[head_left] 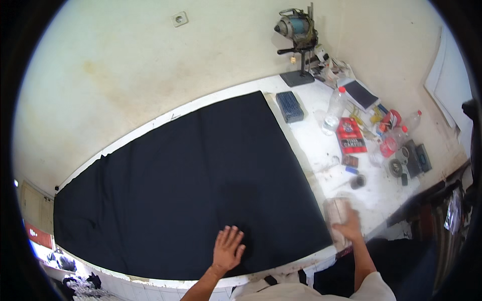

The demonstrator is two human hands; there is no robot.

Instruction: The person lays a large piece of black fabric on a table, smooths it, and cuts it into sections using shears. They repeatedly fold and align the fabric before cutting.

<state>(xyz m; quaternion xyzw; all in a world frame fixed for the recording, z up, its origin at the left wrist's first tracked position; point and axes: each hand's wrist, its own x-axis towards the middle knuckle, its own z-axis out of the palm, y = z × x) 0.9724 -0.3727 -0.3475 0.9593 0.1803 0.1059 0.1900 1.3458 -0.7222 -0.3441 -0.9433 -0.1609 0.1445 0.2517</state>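
A large black cloth [186,185] lies spread flat over most of a white table [386,195]. My left hand [227,249] rests palm down on the cloth near its front edge, fingers spread. My right hand [348,226] is off the cloth at its right front corner, gripping a pale, blurred block-like object [336,210] just above the table.
An upright cutting machine [299,37] stands at the back right by the wall. A dark ridged block [289,106], plastic bottles [335,106], a red packet [350,135], tape rolls and small items crowd the table's right side. A wall socket [179,19] sits above.
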